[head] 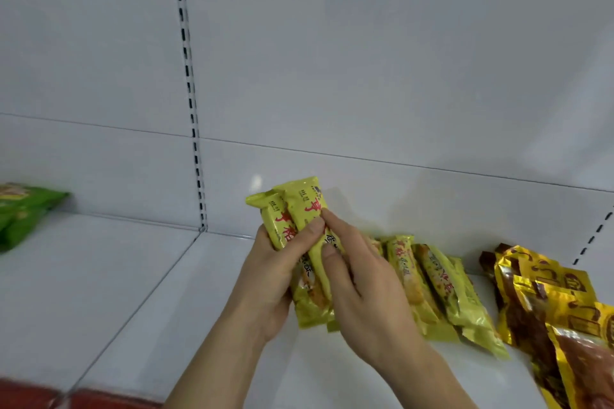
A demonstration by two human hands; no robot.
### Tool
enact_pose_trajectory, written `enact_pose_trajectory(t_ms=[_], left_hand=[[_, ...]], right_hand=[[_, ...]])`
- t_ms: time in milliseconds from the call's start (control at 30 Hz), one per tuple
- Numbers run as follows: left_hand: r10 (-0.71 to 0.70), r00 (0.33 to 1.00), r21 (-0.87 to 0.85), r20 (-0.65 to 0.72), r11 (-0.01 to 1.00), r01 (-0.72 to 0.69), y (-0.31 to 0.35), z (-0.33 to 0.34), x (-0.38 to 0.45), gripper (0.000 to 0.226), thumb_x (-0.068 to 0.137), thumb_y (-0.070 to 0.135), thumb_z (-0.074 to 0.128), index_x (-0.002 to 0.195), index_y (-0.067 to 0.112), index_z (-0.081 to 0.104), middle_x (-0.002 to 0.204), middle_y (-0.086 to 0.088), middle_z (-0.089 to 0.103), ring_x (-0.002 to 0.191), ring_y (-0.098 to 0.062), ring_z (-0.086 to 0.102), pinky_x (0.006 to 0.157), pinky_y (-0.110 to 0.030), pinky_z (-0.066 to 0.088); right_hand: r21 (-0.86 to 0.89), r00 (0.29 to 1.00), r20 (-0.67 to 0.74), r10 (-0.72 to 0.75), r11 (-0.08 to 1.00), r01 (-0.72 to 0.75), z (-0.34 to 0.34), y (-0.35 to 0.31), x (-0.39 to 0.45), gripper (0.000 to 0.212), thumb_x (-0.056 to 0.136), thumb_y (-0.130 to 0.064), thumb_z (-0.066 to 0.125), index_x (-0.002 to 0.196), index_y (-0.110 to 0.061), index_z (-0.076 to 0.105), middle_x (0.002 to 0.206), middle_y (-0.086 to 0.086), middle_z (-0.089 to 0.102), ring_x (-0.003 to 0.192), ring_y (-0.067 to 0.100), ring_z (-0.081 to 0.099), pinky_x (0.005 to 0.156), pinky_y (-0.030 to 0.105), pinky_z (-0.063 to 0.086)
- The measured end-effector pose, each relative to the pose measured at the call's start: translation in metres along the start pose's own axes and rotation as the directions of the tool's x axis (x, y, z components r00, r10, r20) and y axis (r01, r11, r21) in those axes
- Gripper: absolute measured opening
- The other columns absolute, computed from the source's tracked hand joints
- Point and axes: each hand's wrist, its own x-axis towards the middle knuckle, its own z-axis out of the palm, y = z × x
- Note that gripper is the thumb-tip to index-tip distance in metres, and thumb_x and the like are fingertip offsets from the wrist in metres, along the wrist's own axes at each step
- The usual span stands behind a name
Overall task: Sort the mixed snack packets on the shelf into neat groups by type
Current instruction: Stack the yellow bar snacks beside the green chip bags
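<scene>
Together, both hands holding glossy yellow packets, red lettering

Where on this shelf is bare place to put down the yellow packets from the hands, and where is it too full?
The widest bare patch of the shelf lies between the green packets at far left and the hands. Right of the right hand it is crowded: yellow packets lying in a row, then the gold packets overlapping at the right edge.
</scene>
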Motion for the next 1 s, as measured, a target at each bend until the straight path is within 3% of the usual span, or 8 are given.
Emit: enact_pose_trajectory(t_ms=[133, 300, 400, 500, 633, 733, 900, 1000], left_hand=[[0.029, 0.991, -0.029, -0.132, 0.999, -0.033, 0.018, -0.043, -0.024, 0.045, 0.079, 0.026, 0.077, 0.120, 0.010, 0.069, 0.115, -0.020, 0.075, 0.100, -0.031, 0.075, 0.082, -0.042, 0.063], [0.015, 0.979, -0.097, -0.204, 0.995, -0.035, 0.045, -0.113, -0.051, 0.065, 0.078, 0.033, 0.080, 0.134, 0.005, 0.062, 0.128, -0.027, 0.068, 0.117, -0.044, 0.067, 0.096, -0.053, 0.058], [0.012, 0.965, -0.176, -0.261, 0.983, -0.060, 0.062, -0.154, -0.066, 0.067, 0.073, 0.036, 0.084, 0.129, 0.004, 0.067, 0.125, -0.026, 0.070, 0.115, -0.041, 0.069, 0.096, -0.052, 0.059], [0.000, 0.951, -0.191, -0.309, 0.980, -0.062, 0.082, -0.196, -0.075, 0.051, 0.081, 0.032, 0.077, 0.125, 0.006, 0.071, 0.121, -0.024, 0.072, 0.113, -0.041, 0.070, 0.097, -0.053, 0.057], [-0.001, 0.939, -0.150, -0.344, 0.987, -0.054, 0.114, -0.253, -0.087, 0.034, 0.089, 0.026, 0.069, 0.118, 0.010, 0.075, 0.111, -0.021, 0.077, 0.100, -0.039, 0.075, 0.080, -0.046, 0.062], [-0.012, 0.920, -0.146, -0.393, 0.988, -0.050, 0.131, -0.285, -0.091, 0.030, 0.090, 0.017, 0.071, 0.118, 0.008, 0.074, 0.109, -0.018, 0.078, 0.096, -0.037, 0.077, 0.072, -0.043, 0.064], [-0.003, 0.883, -0.184, -0.469, 0.978, -0.094, 0.159, -0.318, -0.087, 0.029, 0.085, 0.016, 0.079, 0.113, 0.012, 0.075, 0.104, -0.014, 0.079, 0.089, -0.032, 0.078, 0.072, -0.044, 0.063], [-0.013, 0.876, -0.215, -0.482, 0.971, -0.104, 0.169, -0.334, -0.080, 0.022, 0.085, 0.015, 0.079, 0.107, 0.015, 0.075, 0.095, -0.010, 0.081, 0.078, -0.026, 0.079, 0.056, -0.038, 0.062]], right_hand=[[0.140, 0.997, 0.070, -0.027, 0.990, 0.017, 0.035, -0.017, 0.001, 0.038, 0.098, -0.032, 0.057, 0.135, -0.038, 0.055, 0.071, -0.019, 0.062, 0.060, 0.004, 0.056, 0.058, 0.015, 0.039], [0.252, 0.981, 0.185, -0.066, 0.967, 0.017, 0.090, -0.048, 0.005, 0.039, 0.094, -0.045, 0.062, 0.132, -0.037, 0.057, 0.111, -0.025, 0.069, 0.100, -0.003, 0.066, 0.084, 0.027, 0.055], [0.233, 0.965, 0.214, -0.149, 0.968, 0.097, 0.122, -0.078, 0.005, 0.033, 0.099, -0.038, 0.057, 0.132, -0.038, 0.058, 0.101, -0.017, 0.070, 0.084, 0.002, 0.065, 0.073, 0.016, 0.047], [0.233, 0.960, 0.239, -0.149, 0.968, 0.093, 0.157, -0.113, 0.010, 0.030, 0.100, -0.031, 0.057, 0.129, -0.039, 0.060, 0.097, -0.015, 0.073, 0.079, 0.007, 0.068, 0.067, 0.018, 0.049], [0.261, 0.932, 0.346, -0.111, 0.965, 0.018, 0.203, -0.155, 0.017, 0.042, 0.089, -0.024, 0.073, 0.117, -0.053, 0.059, 0.103, -0.025, 0.071, 0.082, 0.003, 0.072, 0.070, 0.020, 0.056], [0.173, 0.930, 0.361, -0.061, 0.985, -0.002, 0.226, -0.175, 0.027, 0.046, 0.085, -0.020, 0.075, 0.111, -0.055, 0.059, 0.100, -0.029, 0.068, 0.069, 0.004, 0.070, 0.062, 0.017, 0.053], [-0.120, 0.972, 0.228, -0.050, 0.990, 0.079, 0.262, -0.176, 0.062, 0.034, 0.090, -0.030, 0.069, 0.114, -0.052, 0.058, 0.092, -0.024, 0.068, 0.072, 0.003, 0.066, 0.062, 0.016, 0.051], [-0.324, 0.954, 0.297, -0.043, 0.935, 0.143, 0.293, -0.149, 0.098, 0.041, 0.093, -0.025, 0.064, 0.131, -0.039, 0.056, 0.111, -0.018, 0.066, 0.099, 0.011, 0.061, 0.077, 0.022, 0.043]])
